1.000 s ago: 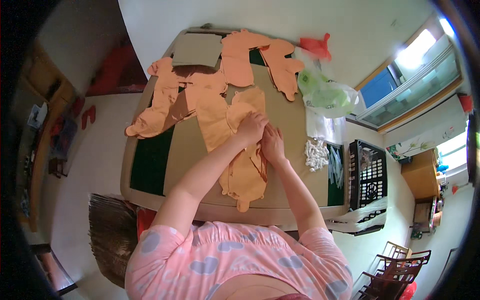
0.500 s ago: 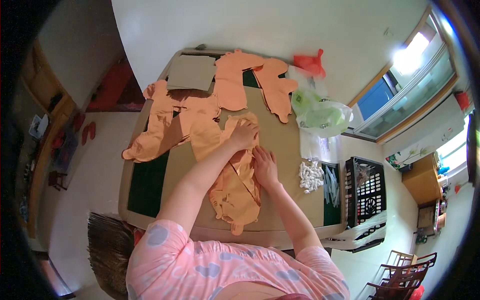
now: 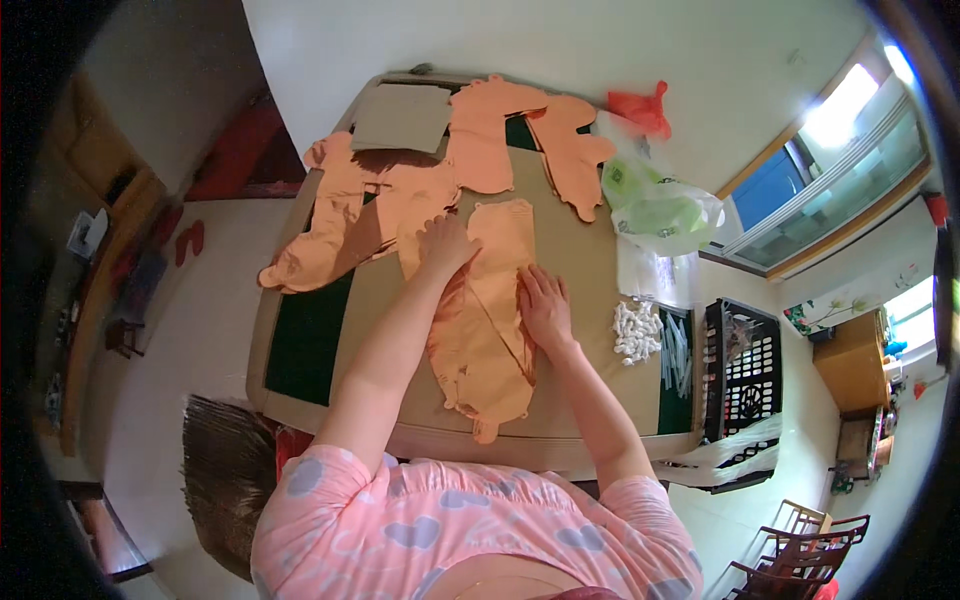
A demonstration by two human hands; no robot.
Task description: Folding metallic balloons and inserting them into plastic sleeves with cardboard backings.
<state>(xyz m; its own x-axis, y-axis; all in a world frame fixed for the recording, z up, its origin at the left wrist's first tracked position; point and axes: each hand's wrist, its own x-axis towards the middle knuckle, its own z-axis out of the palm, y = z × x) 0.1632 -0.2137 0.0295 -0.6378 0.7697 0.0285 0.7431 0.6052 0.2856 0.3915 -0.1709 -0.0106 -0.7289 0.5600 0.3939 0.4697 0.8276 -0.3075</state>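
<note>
A flat copper-coloured foil balloon, with small lobes along its outline, lies lengthwise before me on the brown cardboard. My left hand is open, thumb apart, resting on foil at the upper left edge of this piece. My right hand lies with stretched fingers along its right edge. Diagonal creases cross its middle. Other flat foil balloons of the same colour overlap at the left, at the top and at the upper right.
Grey card sheets lie at the far left. On the right are a green-and-white plastic bag, a red bag, white coils, clear straws and a black crate. A bristly brown bundle stands at lower left.
My left hand has moved left, from the top middle of the foil balloon to its left edge. The balloon's upper part now lies flatter and uncovered. My right hand stays along the right edge.
</note>
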